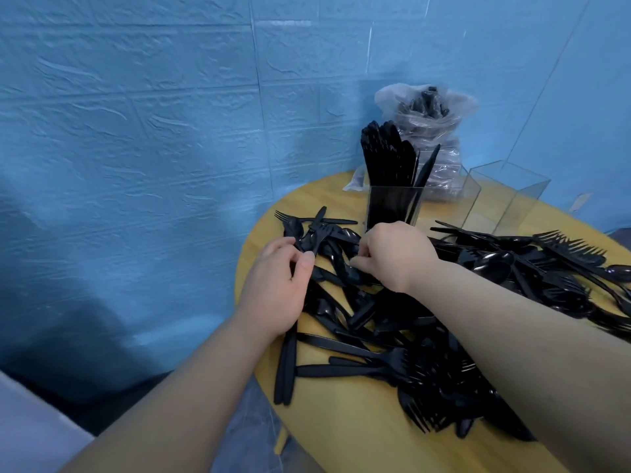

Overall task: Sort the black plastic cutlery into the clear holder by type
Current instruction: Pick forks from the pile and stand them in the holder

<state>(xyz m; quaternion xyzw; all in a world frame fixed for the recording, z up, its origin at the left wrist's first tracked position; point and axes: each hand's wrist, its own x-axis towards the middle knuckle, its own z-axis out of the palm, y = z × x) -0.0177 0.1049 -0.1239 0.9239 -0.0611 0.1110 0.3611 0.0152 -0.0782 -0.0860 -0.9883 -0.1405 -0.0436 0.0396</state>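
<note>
A big heap of black plastic cutlery (426, 339), forks, spoons and knives mixed, covers the round yellow table (345, 435). My left hand (276, 288) grips a bunch of black knives (286, 367) whose handles stick out below my palm over the table's left edge. My right hand (396, 254) pinches a black piece in the heap at its fingertips; which kind is hidden. Behind my hands stands the clear holder (478, 199). Its left compartment (392, 206) is packed with upright black knives. The two compartments to the right look empty.
A clear plastic bag (426, 131) with more black cutlery leans against the blue brick-pattern wall behind the holder. More forks and spoons (563, 264) spread to the table's right edge. The floor lies dark on the left.
</note>
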